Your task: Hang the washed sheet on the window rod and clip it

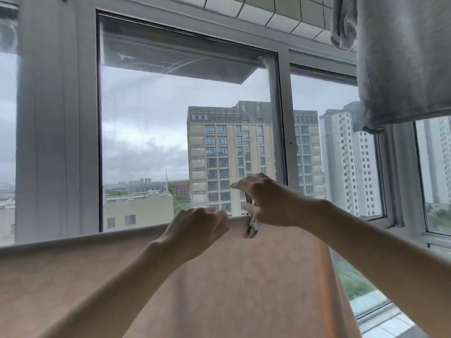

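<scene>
Peach sheet: draped over the window rod, its top fold running from far left of the hands to just under both, cloth hanging down below the wrists.
Rod: hidden under the fold; its exact line could not be told.
Left hand: fingers curled, pinching the fold just left of the clip.
Right hand: squeezing a metal clip astride the fold.
Risk: if the clip bit cloth only, missing the rod, the sheet would likely slide.
Risk: an early left release could let the fold bunch.
</scene>
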